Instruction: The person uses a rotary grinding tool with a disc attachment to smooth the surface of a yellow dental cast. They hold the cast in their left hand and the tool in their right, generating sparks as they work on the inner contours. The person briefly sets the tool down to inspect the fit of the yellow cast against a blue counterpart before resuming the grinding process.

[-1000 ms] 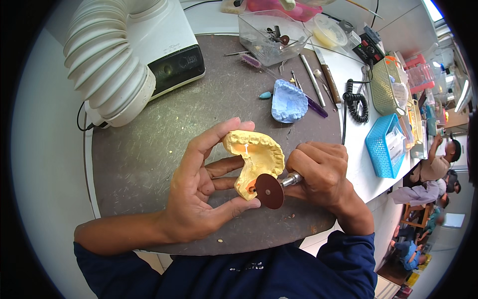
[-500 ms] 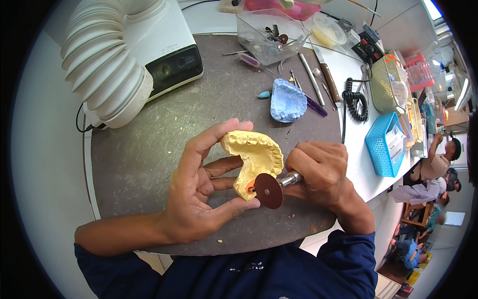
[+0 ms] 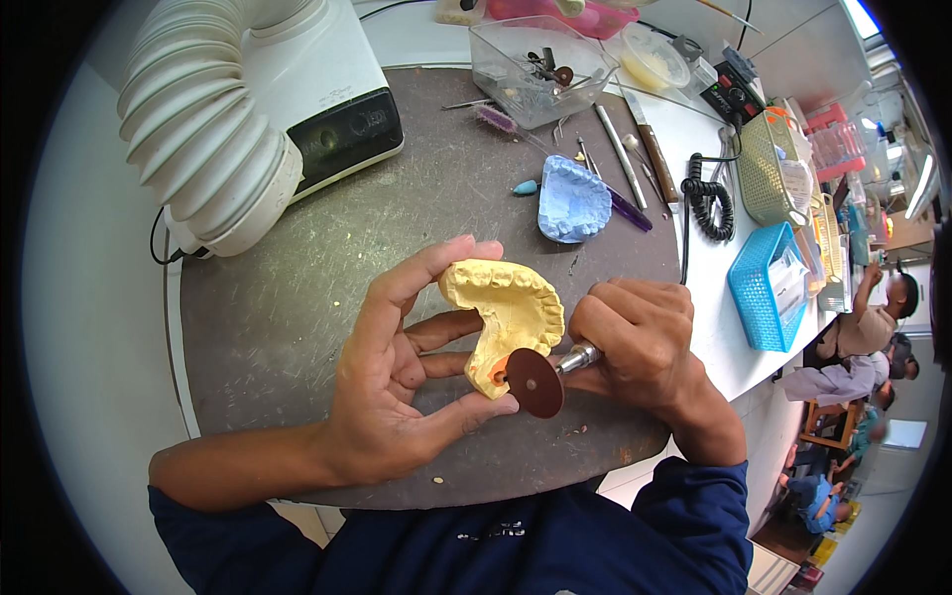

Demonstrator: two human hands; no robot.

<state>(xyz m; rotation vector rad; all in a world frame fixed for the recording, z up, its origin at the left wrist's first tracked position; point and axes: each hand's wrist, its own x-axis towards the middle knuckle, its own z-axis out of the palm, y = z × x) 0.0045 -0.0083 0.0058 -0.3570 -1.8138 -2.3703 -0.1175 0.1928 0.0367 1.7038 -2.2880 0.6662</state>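
Note:
My left hand holds a yellow plaster dental model by its ends, thumb at the lower end and fingertips at the upper. The model is horseshoe-shaped, with a row of teeth along its curve. An orange-red patch with a small dark spot shows at its lower end. My right hand is closed round a metal rotary handpiece. A dark brown cutting disc on the handpiece stands right by that lower end; whether it touches the plaster I cannot tell.
A blue dental model lies farther back, near a knife and several slim tools. Behind stands a clear tray of bits. A white ribbed hose and its machine fill the far left. A blue basket sits at right.
Hardly anything differs. The cutting disc has shifted very slightly downward beside the model; both hands keep their hold.

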